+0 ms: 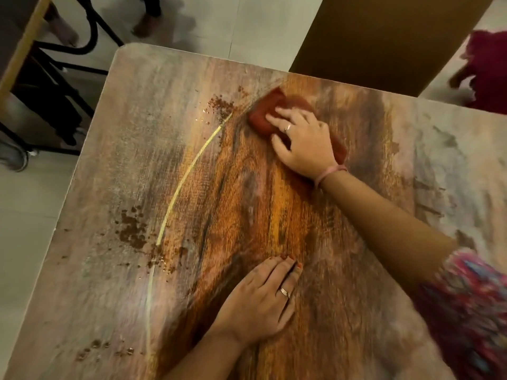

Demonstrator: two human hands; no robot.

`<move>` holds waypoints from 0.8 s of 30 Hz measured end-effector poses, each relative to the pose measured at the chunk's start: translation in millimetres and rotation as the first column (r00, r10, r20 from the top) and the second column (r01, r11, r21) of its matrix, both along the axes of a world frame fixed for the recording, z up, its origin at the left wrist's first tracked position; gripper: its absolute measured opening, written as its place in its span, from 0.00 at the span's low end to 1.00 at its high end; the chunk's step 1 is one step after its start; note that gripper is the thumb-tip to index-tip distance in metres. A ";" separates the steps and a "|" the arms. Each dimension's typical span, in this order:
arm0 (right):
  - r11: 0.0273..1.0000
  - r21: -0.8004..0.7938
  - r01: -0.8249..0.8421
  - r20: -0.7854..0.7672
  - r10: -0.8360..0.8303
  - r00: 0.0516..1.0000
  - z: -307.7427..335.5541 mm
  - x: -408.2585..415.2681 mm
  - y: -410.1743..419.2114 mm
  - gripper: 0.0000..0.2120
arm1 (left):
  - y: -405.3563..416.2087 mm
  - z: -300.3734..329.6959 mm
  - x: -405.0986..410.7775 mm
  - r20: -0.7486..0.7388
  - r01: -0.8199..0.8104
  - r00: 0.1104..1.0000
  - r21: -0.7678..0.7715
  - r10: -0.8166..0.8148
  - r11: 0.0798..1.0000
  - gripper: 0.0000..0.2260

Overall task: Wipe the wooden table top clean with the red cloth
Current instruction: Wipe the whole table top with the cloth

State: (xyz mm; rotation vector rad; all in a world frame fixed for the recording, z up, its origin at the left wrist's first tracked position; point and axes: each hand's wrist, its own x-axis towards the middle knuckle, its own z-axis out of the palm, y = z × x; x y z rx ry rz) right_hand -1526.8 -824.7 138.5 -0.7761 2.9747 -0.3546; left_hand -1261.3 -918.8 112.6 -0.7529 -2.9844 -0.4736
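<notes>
The wooden table top fills most of the view, with a curved yellow line across it. Brown crumbs and wet specks lie in patches: one just left of the cloth, one near the left edge, and a smaller one at the bottom left. My right hand presses flat on the folded red cloth at the far middle of the table. Nearer to me, my left hand rests palm down on the bare wood, fingers together, holding nothing.
A brown cardboard box stands beyond the table's far edge. Black metal furniture legs and a second table edge are at the far left. Feet of other people show on the tiled floor at the top, and red fabric at the far right.
</notes>
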 end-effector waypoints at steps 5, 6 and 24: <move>0.951 0.026 0.309 -0.041 -0.307 0.951 -0.6 -41.4 29.2 0.20 | -0.7 0.5 -1.2 0.019 0.003 1.000 -0.005 -0.003 1.000 0.21; 0.913 -0.019 0.408 -0.008 -0.408 0.913 -0.7 -51.7 22.2 0.20 | -0.7 1.0 -1.2 0.023 0.002 1.000 -0.003 -0.002 1.000 0.21; 0.887 -0.080 0.455 0.082 -0.449 0.890 0.5 -71.9 -49.7 0.21 | 0.5 -0.6 0.0 0.039 0.026 0.999 0.034 -0.027 0.999 0.20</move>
